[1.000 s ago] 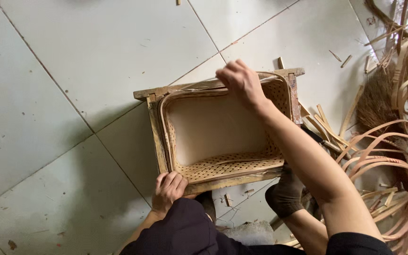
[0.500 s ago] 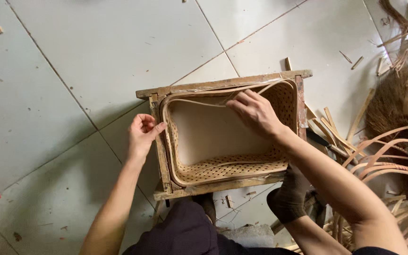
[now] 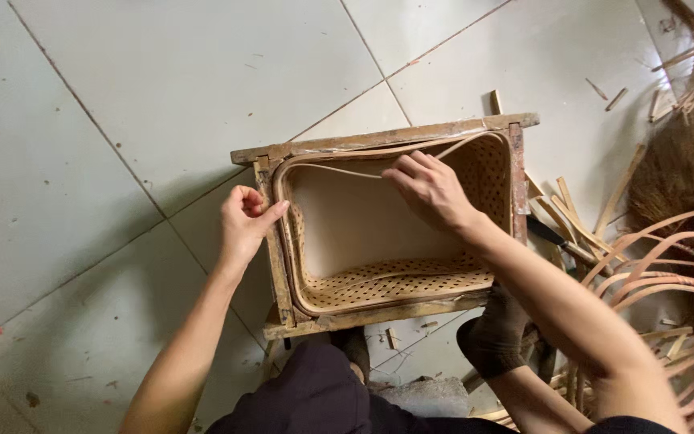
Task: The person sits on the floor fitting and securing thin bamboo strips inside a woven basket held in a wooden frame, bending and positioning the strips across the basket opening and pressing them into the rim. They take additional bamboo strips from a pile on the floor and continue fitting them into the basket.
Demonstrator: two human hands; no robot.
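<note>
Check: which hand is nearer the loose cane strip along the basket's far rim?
Right. The right hand pinches the cane strip at the far rim; the left hand grips the wooden frame at the left side, apart from it.

Both bare hands are set at the wooden frame (image 3: 387, 141).

The left hand (image 3: 244, 225) is curled against the frame's left side, fingers bent inward, forearm stretched up from below. The right hand (image 3: 431, 191) is laid palm down just inside the frame's far edge, fingers pinched together, its forearm angled across the near right corner.
</note>
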